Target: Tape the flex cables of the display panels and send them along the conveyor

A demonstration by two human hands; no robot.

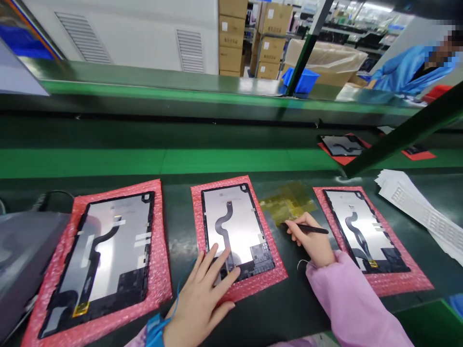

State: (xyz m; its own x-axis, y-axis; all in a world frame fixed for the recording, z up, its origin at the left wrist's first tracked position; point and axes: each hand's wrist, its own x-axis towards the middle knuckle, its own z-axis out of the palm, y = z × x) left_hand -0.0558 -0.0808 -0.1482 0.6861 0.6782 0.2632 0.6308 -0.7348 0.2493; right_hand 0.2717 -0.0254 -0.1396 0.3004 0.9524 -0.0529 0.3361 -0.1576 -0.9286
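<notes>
My left hand lies with fingers spread over the lower left edge of the middle tablet screen panel. That panel rests back side up on a pink bubble-wrap bag, and a dark wavy flex cable runs down its back; my fingers partly hide the cable's lower end. Pinched in my right hand are slim black tweezers, held like a pen. Their tip is at the lower edge of the see-through amber tape sheets, which lie right of the middle panel.
Similar panels lie at left and right, each with amber tape at its cable end. White label sheets fan out far right. A slanted green post crosses the bench. A person in blue is beyond.
</notes>
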